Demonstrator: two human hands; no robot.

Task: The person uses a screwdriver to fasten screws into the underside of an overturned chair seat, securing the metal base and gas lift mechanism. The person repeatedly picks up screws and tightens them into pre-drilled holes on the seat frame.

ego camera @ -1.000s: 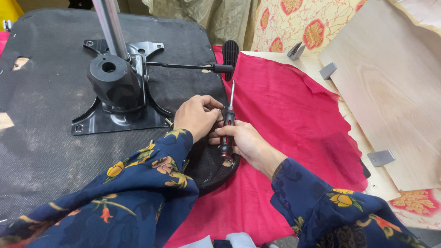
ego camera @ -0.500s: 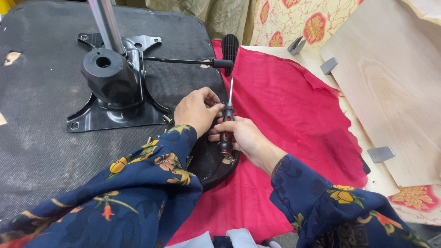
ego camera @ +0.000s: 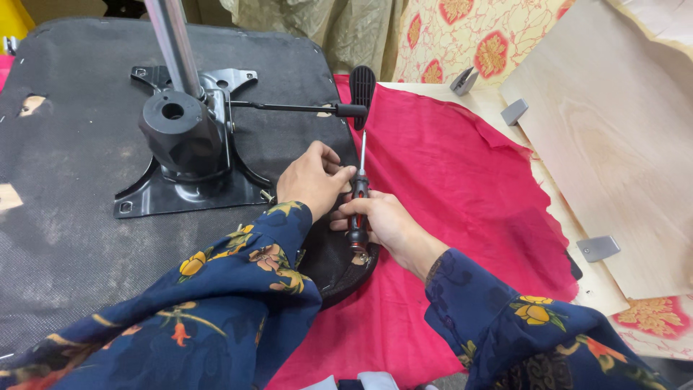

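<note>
A work surface (ego camera: pixel 462 94) draped in crimson cloth (ego camera: pixel 462 195), patterned fabric behind. Nearest, two floral navy sleeves. The right hand (ego camera: pixel 382 220) is closed round the red-and-black handle of a screwdriver (ego camera: pixel 359 195), whose steel shaft points up and away from the person. The left hand (ego camera: pixel 312 179), fingers curled, pinches at the shaft just beside it, over the rim of an upturned black chair seat (ego camera: pixel 65 217) of coarse woven fabric. Farther left, a bolted black metal plate (ego camera: pixel 184 191) with lever (ego camera: pixel 289 108) and chrome column (ego camera: pixel 173 47). At right, pale plywood panels (ego camera: pixel 613 137).
</note>
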